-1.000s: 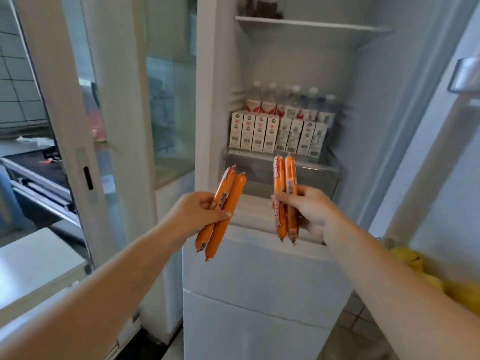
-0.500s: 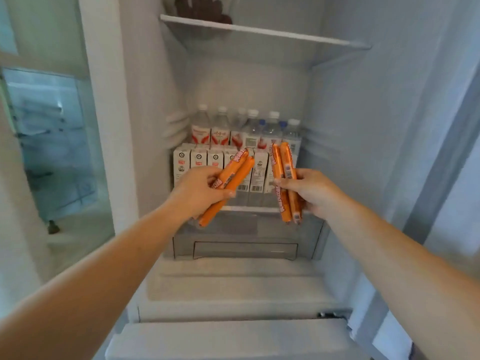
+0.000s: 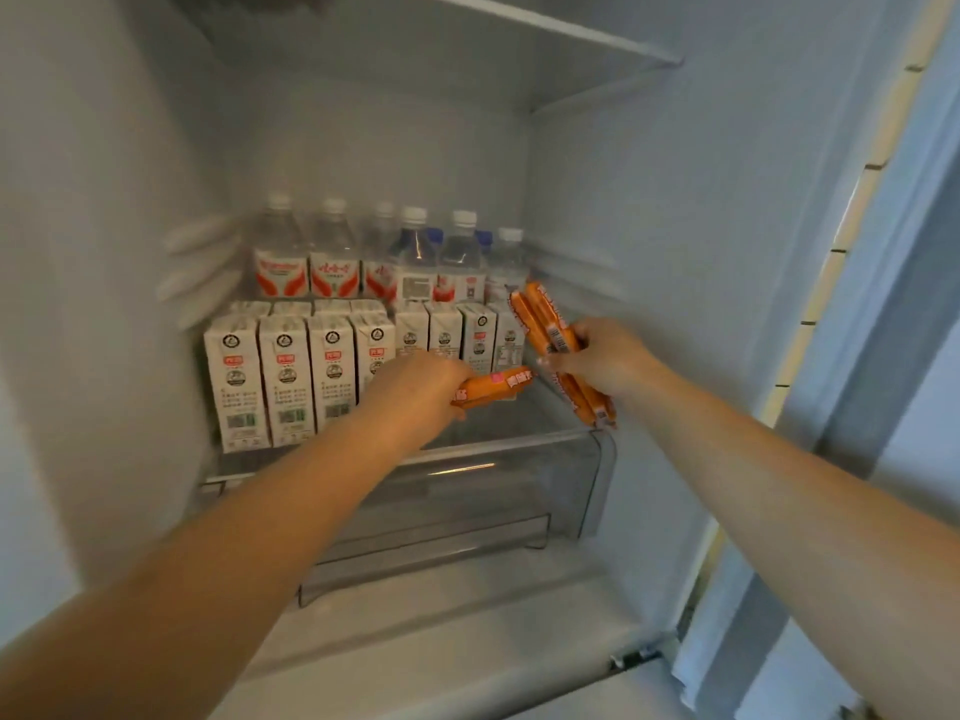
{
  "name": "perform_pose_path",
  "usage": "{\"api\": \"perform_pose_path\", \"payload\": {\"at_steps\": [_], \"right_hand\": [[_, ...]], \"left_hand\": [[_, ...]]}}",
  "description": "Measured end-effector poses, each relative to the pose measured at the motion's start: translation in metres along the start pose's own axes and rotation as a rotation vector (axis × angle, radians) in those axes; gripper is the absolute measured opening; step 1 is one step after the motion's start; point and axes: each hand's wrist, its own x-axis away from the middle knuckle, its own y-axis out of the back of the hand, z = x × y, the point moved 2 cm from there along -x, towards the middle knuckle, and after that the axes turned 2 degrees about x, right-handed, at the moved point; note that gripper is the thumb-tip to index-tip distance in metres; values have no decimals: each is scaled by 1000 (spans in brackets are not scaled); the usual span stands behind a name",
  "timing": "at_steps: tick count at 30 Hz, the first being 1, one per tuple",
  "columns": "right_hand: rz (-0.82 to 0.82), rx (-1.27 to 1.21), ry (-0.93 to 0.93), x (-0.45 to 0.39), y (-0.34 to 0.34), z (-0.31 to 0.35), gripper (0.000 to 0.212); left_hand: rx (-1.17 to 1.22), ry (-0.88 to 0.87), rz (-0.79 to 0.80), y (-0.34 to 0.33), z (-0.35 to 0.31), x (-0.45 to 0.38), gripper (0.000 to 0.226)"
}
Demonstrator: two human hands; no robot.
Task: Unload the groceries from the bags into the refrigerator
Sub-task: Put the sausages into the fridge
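Both arms reach into the open refrigerator, over its glass shelf (image 3: 519, 439). My left hand (image 3: 415, 387) grips two orange sausages (image 3: 496, 387) that lie nearly flat, pointing right, just above the shelf in front of the milk cartons. My right hand (image 3: 597, 363) grips another pair of orange sausages (image 3: 543, 322), held steeply with the upper ends toward the back and the lower ends near the shelf's front right corner.
White milk cartons (image 3: 283, 376) stand in rows on the left and middle of the shelf, with water bottles (image 3: 332, 252) behind them. A clear drawer (image 3: 571, 485) sits under the shelf. An upper shelf (image 3: 571, 39) runs overhead. The fridge's right wall (image 3: 649, 252) is close to my right hand.
Both hands have pushed deeper into the fridge and lower toward the shelf. The left pair of sausages has tipped from slanted to nearly flat. The view has closed in.
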Motion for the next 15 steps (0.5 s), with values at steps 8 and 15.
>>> {"api": "perform_pose_path", "payload": {"at_steps": [8, 15], "right_hand": [[-7, 149, 131, -29, -11, -5, 22], [93, 204, 176, -44, -32, -21, 9]], "left_hand": [[-32, -88, 0, -40, -19, -28, 25], [100, -70, -35, -54, -15, -29, 32]]}}
